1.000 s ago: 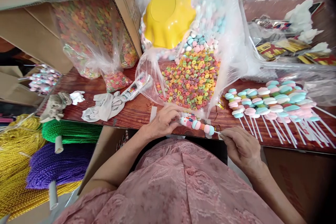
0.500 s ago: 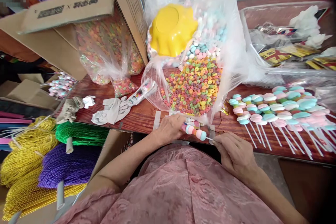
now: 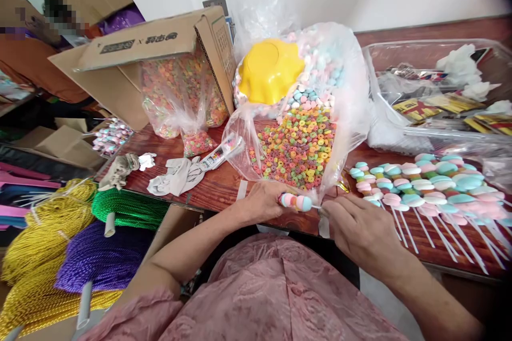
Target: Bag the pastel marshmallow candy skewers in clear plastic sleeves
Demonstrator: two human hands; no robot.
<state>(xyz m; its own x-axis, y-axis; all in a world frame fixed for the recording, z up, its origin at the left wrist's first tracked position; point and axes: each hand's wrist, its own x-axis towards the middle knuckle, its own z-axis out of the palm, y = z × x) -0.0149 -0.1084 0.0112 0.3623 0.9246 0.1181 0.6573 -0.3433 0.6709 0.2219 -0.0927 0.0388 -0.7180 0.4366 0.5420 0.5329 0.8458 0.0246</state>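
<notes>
A candy skewer [image 3: 296,202] with pink, white and blue pieces lies between my hands at the table's front edge. My left hand [image 3: 264,202] is closed round its far end. The fingers of my right hand [image 3: 348,218] pinch the white stick near the blue end piece. Just beyond is an open plastic bag with colourful candy rings [image 3: 300,144] and pastel candies [image 3: 324,58], a yellow scalloped bowl [image 3: 271,71] resting on them. Rows of finished-looking candy skewers [image 3: 424,184] lie to the right, sticks toward me.
Cardboard box [image 3: 218,56] with bagged candy, back left; white gloves [image 3: 174,177] and clear tray of packets [image 3: 440,96] on the table [image 3: 216,186]. Yellow [image 3: 48,256], green [image 3: 132,210] and purple cord bundles [image 3: 104,258] at lower left. A person in orange [image 3: 36,66], far left.
The view has shifted, so the table items sit lower in the picture. My right hand has come closer to my left hand along the stick, and less of the stick shows.
</notes>
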